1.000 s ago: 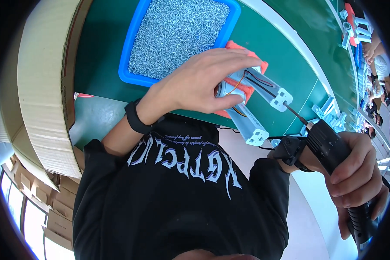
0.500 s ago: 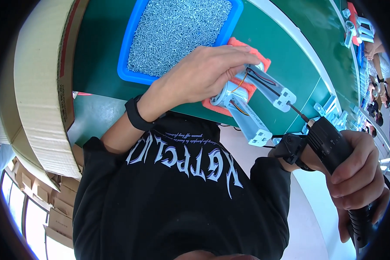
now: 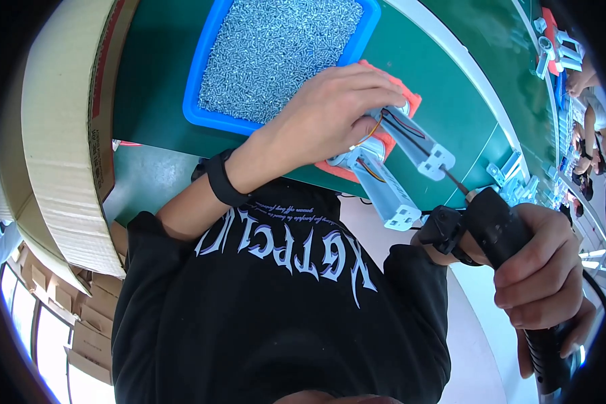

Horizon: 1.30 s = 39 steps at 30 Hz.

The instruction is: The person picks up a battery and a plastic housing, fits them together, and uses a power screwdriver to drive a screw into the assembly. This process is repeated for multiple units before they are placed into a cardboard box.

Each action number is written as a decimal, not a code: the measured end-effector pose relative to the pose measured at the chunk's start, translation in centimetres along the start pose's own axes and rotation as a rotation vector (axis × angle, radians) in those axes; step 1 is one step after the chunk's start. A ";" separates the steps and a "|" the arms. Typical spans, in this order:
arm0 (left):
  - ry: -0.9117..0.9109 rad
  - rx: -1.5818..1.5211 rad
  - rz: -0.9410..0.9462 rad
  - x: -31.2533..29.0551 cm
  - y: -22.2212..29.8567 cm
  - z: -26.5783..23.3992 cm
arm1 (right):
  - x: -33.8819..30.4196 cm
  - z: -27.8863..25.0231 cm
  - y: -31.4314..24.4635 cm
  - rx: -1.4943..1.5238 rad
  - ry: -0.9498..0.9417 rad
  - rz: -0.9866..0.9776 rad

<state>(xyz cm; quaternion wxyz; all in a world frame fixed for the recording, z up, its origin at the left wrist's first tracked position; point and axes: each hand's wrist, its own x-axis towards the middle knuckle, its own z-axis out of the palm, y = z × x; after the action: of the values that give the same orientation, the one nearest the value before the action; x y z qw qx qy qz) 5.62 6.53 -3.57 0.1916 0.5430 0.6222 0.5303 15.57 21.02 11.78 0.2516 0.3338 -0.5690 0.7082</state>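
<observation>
Housing (image 3: pixel 421 145), pale blue, juts from an orange pad (image 3: pixel 411 95), its inner end gripped by the left hand (image 3: pixel 340 108). Right of the pad, the right hand (image 3: pixel 542 266) clasps a black screwdriver (image 3: pixel 495 225), bit (image 3: pixel 455 180) at that housing. Left of the pad, a blue tray (image 3: pixel 190 87) of screws (image 3: pixel 276 54).

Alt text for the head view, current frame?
A right hand holds a black power screwdriver, its bit at the end of a pale-blue part, while the left hand rests on the part's other end. A similar part lies beside it. Behind the left hand, a blue bin of small silvery screws sits on a green table.
</observation>
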 end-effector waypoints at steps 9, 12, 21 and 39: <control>-0.014 -0.028 -0.048 0.3 0.7 -0.1 | 0.1 0.3 -3.3 -0.273 0.229 0.071; -0.022 -0.001 -0.056 0.0 1.1 -0.5 | 1.0 0.8 -7.8 -0.110 0.304 -0.242; -0.233 0.115 0.074 -0.8 3.2 -5.0 | -9.9 -3.0 -7.5 -0.456 1.198 0.405; 0.370 -0.997 -0.244 0.8 3.2 -0.4 | -17.2 1.7 6.5 -0.444 0.973 0.984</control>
<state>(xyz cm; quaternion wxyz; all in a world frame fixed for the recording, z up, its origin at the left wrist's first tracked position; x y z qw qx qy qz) 6.50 6.55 -0.37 0.3732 0.2077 0.3775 0.8216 22.29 18.28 -5.18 0.1903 -0.3725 -0.6074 0.6754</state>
